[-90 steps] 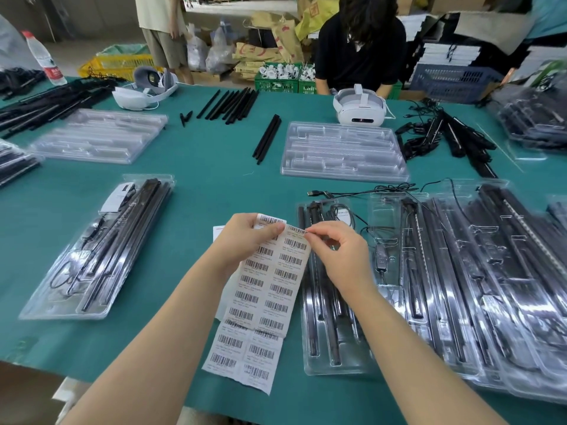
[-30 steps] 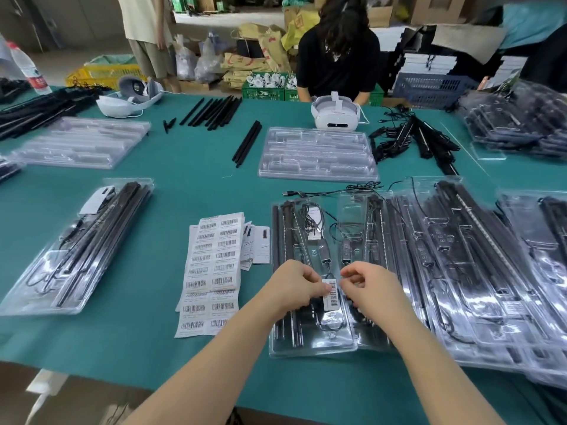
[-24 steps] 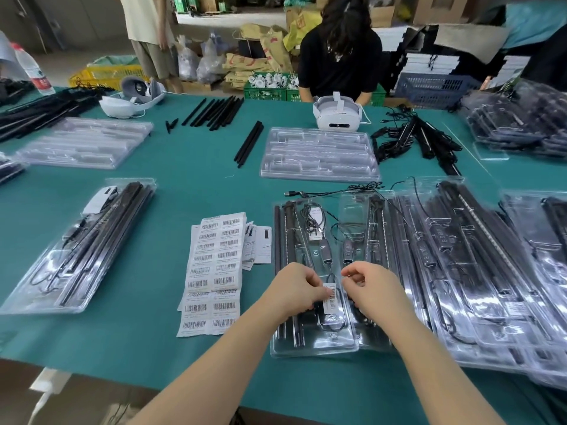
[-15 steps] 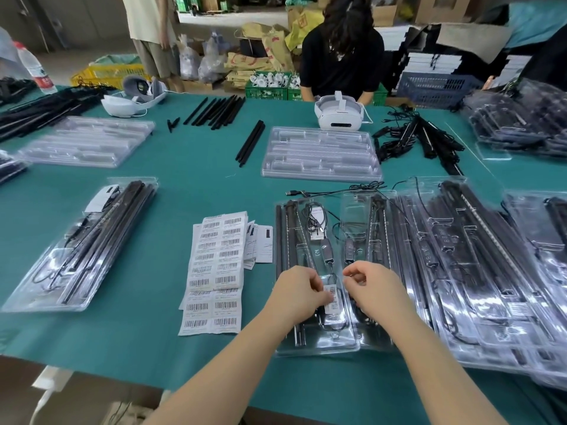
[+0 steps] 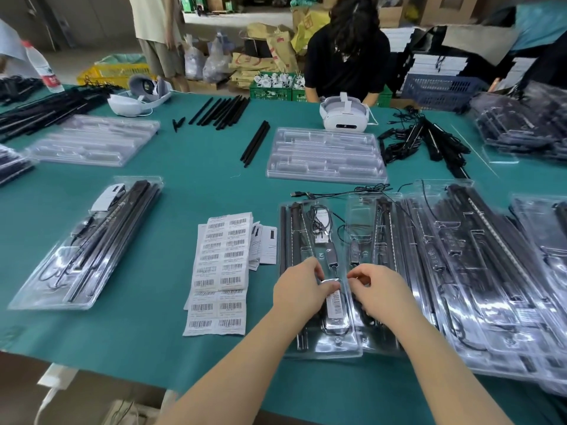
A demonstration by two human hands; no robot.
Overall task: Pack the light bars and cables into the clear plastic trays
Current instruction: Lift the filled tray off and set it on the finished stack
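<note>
Packing mostly done; labelling in hand, empties left.
Left hand [image 5: 302, 288] and right hand [image 5: 379, 289], grip pinched on barcode label [image 5: 334, 300], atop filled near tray [image 5: 319, 348]; two empty trays [image 5: 325, 156] wait across desk [image 5: 196, 185], loose light bars [image 5: 222, 111] beyond.

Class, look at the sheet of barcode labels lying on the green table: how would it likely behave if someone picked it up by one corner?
The label sheet would probably flop and droop, since it looks like thin paper lying flat on the table. It seems very light for its area, so a draught or sleeve might shift it. It may tear along its rows.
</note>
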